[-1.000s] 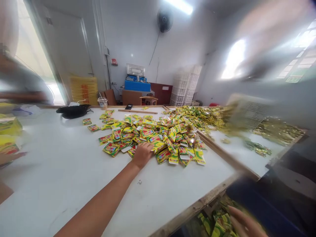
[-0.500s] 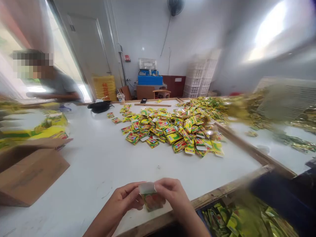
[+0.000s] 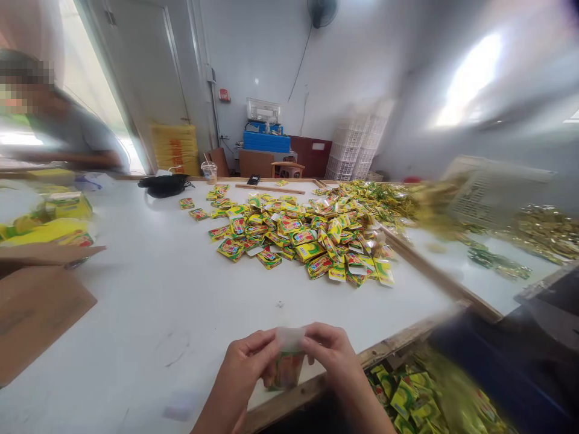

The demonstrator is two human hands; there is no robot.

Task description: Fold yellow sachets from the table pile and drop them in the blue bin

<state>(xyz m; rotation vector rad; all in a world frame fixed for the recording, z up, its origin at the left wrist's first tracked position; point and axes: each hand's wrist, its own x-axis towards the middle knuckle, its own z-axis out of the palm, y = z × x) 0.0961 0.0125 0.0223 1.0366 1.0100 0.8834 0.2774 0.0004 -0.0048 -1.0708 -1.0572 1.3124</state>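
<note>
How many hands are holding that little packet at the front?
2. The left hand and the right hand both pinch the packet, one from each side, near its pale top strip. No other hand in view touches it.

Site: small packing workroom, plain white walls, industrial fittings. Long white-topped desk [image 3: 136, 283] with wooden edging fills the room, carrying a large loose heap of yellow foil sachets [image 3: 298, 235]. Far side: stacked white plastic crates [image 3: 348, 144], a blue crate [image 3: 266, 142] on a side bench. Wall fan [image 3: 322, 11] mounted high on far wall. Yellow sacks [image 3: 175, 149] lean beside a door [image 3: 145, 72], far left. Cardboard carton [image 3: 36, 319] at near left of desk. Co-worker [image 3: 67, 126] stands at left, working along the desk.
</note>
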